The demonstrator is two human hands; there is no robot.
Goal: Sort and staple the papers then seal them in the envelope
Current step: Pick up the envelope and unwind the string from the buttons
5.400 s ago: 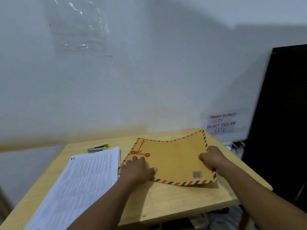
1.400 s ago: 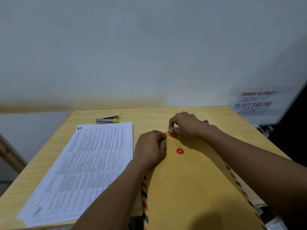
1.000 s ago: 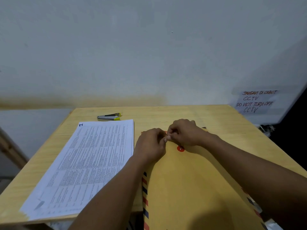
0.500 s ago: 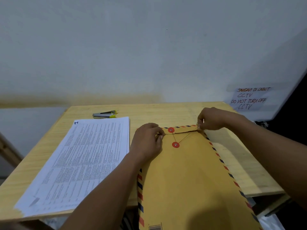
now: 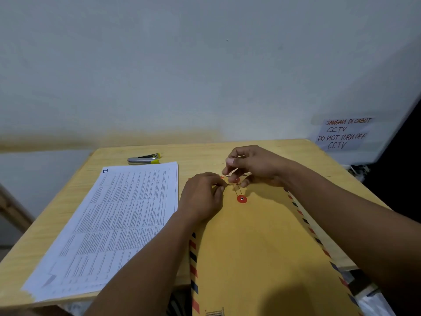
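Observation:
A brown envelope (image 5: 262, 247) with a red-and-blue striped border lies lengthwise on the wooden table (image 5: 205, 153), its near end past the table's front edge. Its flap end carries two red discs; the lower disc (image 5: 242, 198) shows, with a thin string running up from it. My left hand (image 5: 201, 197) presses on the flap's left part. My right hand (image 5: 252, 166) pinches the string just above the upper disc, which its fingers mostly hide. A stack of printed papers (image 5: 114, 220) lies left of the envelope. A silver stapler (image 5: 144, 158) with a yellow tip rests behind the papers.
A white wall rises directly behind the table. A handwritten CCTV notice (image 5: 344, 133) hangs at the right, beside a dark panel (image 5: 401, 156). Cluttered items sit below the table's right edge.
My right hand has come back from the flap's right corner to the upper disc, holding the string. My left hand has stayed on the flap. The papers and stapler have not moved.

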